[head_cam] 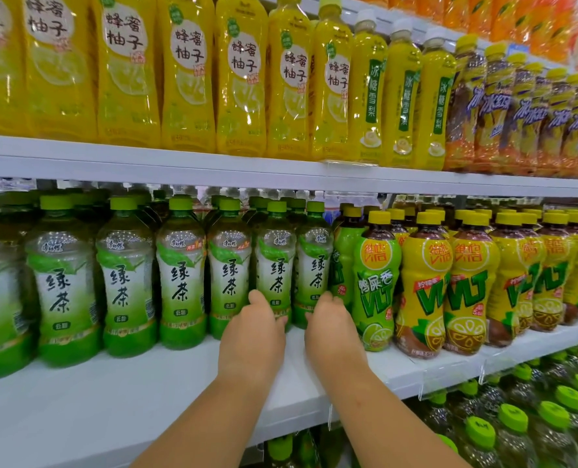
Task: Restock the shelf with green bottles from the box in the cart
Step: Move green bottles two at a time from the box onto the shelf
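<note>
Left hand (pixel 252 336) clasped the base of an upright green-capped plastic bottle (pixel 275 261) just beyond it; right hand (pixel 331 329) clasped the neighbouring bottle (pixel 314 258).

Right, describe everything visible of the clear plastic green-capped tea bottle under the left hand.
The clear plastic green-capped tea bottle stands upright in the front row on the white shelf, between matching bottles. Green screw cap, clear shoulder, white-to-green label with dark characters, green base. The left hand grips its lower part, thumb left, fingers right. The right hand grips the neighbouring bottle to its right.
</note>
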### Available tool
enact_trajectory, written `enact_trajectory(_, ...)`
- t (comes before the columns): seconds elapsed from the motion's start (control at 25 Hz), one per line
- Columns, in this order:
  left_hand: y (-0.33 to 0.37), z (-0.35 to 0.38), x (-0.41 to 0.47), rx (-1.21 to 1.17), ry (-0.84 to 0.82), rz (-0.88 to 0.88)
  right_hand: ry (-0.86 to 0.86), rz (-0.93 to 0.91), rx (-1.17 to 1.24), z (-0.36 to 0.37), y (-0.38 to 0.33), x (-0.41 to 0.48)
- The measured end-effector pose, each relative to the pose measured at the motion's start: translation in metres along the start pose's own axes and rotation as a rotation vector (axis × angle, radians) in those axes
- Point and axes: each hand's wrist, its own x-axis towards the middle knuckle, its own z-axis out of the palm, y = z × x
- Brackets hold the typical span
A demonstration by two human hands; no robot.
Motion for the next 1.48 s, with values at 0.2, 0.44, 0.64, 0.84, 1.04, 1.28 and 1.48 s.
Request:
enact_trajectory(0.2, -0.002, 0.001, 0.001, 0.036, -0.05, -0.013, 0.027, 0.008, 0.028, 0.004, 0.003, 0.005)
enact_trajectory(0.44, -0.003, 0.001, -0.002, 0.038, -0.006, -0.029, 0.026, 0.003, -0.004, 0.008, 0.002, 0.007)
enact_trajectory(0.64, -0.002, 0.001, -0.003, 0.01, 0.019, -0.014, 0.033, 0.004, -0.001, 0.008, 0.002, 0.005)
enact_trajectory(0.84, -0.002, -0.004, -0.002, -0.132, 0.035, -0.119, 0.043, 0.048, 0.057, 0.002, -0.003, 0.005)
enact_trajectory(1.04, -0.008, -0.016, -0.006, -0.435, -0.019, -0.292, -0.014, 0.049, 0.414, -0.009, 0.003, -0.009)
enact_trajectory(1.28, -0.013, -0.037, -0.023, -0.614, -0.206, -0.332, -0.185, 0.111, 0.467, -0.03, 0.006, -0.015)
enact_trajectory(1.48, -0.017, -0.058, -0.04, -0.656, -0.359, -0.413, -0.402, 0.161, 0.486, -0.058, 0.005, -0.037)
